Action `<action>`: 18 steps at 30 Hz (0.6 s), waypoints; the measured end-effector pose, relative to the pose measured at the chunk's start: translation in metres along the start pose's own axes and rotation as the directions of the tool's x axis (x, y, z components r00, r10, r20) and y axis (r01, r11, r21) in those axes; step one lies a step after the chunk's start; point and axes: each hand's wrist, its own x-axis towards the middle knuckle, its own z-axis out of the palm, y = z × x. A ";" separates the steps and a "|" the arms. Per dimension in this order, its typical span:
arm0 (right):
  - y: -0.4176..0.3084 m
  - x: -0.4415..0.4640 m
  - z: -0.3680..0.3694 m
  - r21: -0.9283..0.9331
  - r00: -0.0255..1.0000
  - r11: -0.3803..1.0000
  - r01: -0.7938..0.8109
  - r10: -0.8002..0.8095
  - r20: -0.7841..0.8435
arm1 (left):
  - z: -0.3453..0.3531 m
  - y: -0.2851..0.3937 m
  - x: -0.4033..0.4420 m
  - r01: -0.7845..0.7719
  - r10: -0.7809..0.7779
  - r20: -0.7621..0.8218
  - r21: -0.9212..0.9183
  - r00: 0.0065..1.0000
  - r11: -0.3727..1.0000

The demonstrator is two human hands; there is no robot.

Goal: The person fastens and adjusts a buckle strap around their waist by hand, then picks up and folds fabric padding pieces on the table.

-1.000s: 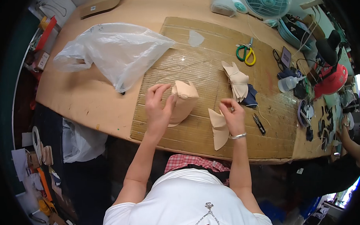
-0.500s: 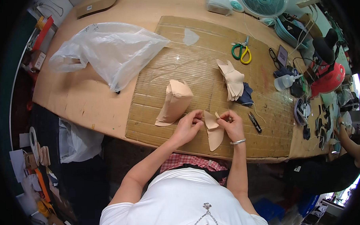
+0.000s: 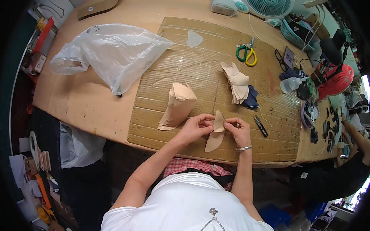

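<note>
Between my hands is a thin beige leather-like piece (image 3: 214,141), folded over, with a pointed flap at the top and a rounded end hanging toward the table edge. My left hand (image 3: 196,129) pinches its left side. The fingers of my right hand (image 3: 237,132) are closed on its right side near the fold. Left of my hands stands a folded stack of similar beige pieces (image 3: 179,104). Beyond my right hand lies a beige bundle (image 3: 238,86) tied with string, partly over a dark blue cloth (image 3: 251,99). Thread snips (image 3: 260,126) lie to the right.
A worn cardboard sheet (image 3: 159,79) covers the work area. Scissors (image 3: 251,56) with green and yellow handles lie farther back. Also around are a clear plastic bag (image 3: 113,53), a squeeze bottle (image 3: 290,84), and a fan (image 3: 270,1). At right, a co-worker's arm (image 3: 359,138) reaches over the table.
The beige piece has turned in my hands: its flap now points upward and its lower end has swung left. My left hand has shifted slightly right, staying on the piece.
</note>
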 end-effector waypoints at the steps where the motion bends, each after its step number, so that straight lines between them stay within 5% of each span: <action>1: 0.001 0.000 -0.001 -0.014 1.000 1.000 -0.009 0.009 -0.004 | -0.001 -0.001 0.001 0.000 0.000 0.000 0.001 1.000 1.000; 7: 0.000 -0.003 -0.002 0.201 0.999 0.979 -0.033 0.038 -0.019 | -0.001 -0.009 0.006 0.044 -0.043 -0.040 0.031 0.998 0.999; 13: -0.001 -0.004 -0.003 0.110 0.999 0.993 -0.049 0.051 -0.014 | 0.002 -0.008 0.007 -0.038 0.040 -0.032 0.065 0.999 0.997; 18: 0.010 -0.002 -0.006 0.192 0.999 0.981 -0.009 0.001 0.042 | -0.001 -0.006 0.006 0.081 -0.075 0.040 -0.169 0.996 0.982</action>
